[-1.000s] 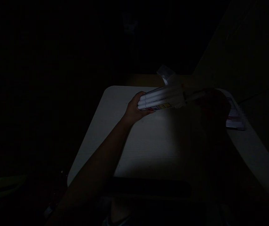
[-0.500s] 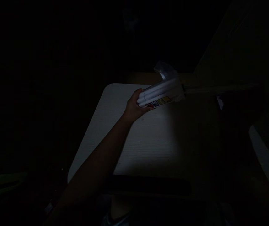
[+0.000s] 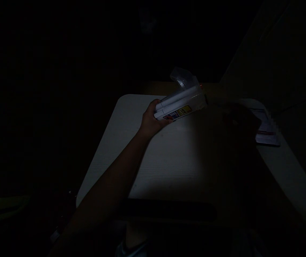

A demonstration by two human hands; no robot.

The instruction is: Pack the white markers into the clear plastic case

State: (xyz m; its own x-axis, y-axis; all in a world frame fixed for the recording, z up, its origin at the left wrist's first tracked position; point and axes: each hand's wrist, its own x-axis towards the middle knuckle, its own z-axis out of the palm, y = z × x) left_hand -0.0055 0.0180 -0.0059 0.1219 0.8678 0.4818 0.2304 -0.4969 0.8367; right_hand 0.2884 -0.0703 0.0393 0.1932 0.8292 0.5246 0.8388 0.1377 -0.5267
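Leg: bare, at 7 o'clock from the table's middle, dim beneath its near edge (image 3: pixel 137 233).
Table (image 3: pixel 166 164): pale, faintly wood-grained top with rounded corners; a dark strip (image 3: pixel 169 210) runs along its near edge at 6 o'clock.
Slab (image 3: pixel 267 132): flat, thin, shiny-looking, lying near 3 o'clock; too dim to identify.
Left hand (image 3: pixel 149 121): grip wrapped around the case's lower end, thumb along the near side.
Right hand (image 3: pixel 240 119): near 2 o'clock, in deep shadow; whether its grip holds anything cannot be told.
Case (image 3: pixel 178 99): near 12 o'clock, tilted, upper end towards 2 o'clock. Probably light, slippery and springy; best held around the lower body, squeezed gently.
Pens (image 3: pixel 168 106): white, straight, likely stiff, packed lengthwise.
Label (image 3: pixel 178 112): yellow and dark print on smooth, clear plastic.
Flap (image 3: pixel 182 76): thin, see-through, standing away from the upper end; probably the easiest part to bend or crack.
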